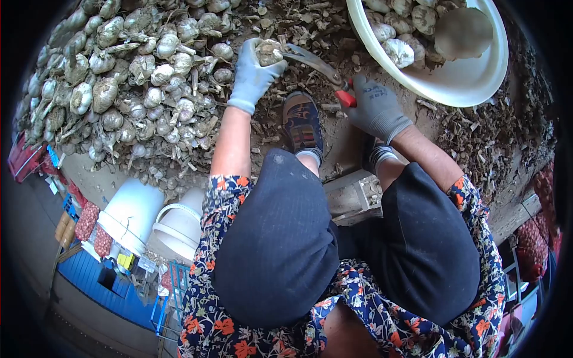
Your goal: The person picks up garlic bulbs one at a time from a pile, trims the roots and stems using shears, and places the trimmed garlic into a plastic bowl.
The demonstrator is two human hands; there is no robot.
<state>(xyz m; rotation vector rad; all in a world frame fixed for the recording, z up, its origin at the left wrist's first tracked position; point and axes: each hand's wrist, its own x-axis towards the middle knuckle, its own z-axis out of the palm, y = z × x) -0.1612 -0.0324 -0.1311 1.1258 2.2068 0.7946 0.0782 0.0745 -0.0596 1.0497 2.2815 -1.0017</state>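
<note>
My left hand (248, 77), in a pale grey work glove, is closed around a garlic bulb (269, 52). In my right hand (377, 107), gloved in darker grey, is a pair of pruning shears (315, 61) with red handles. The metal blades reach leftward, and their tips are right at the bulb's side. Beside my left hand rises a big heap of garlic (134, 77) with dry stalks and roots. Above my right hand stands a white tub (430, 89) with trimmed bulbs inside; a round brownish blur covers part of them.
Dry stem clippings (483, 137) litter the ground around my shoe (302, 122). White buckets (134, 209) stand at the lower left, near red net sacks (88, 221). More filled net sacks (531, 244) are at the right edge. A pale low frame (352, 188) lies between my legs.
</note>
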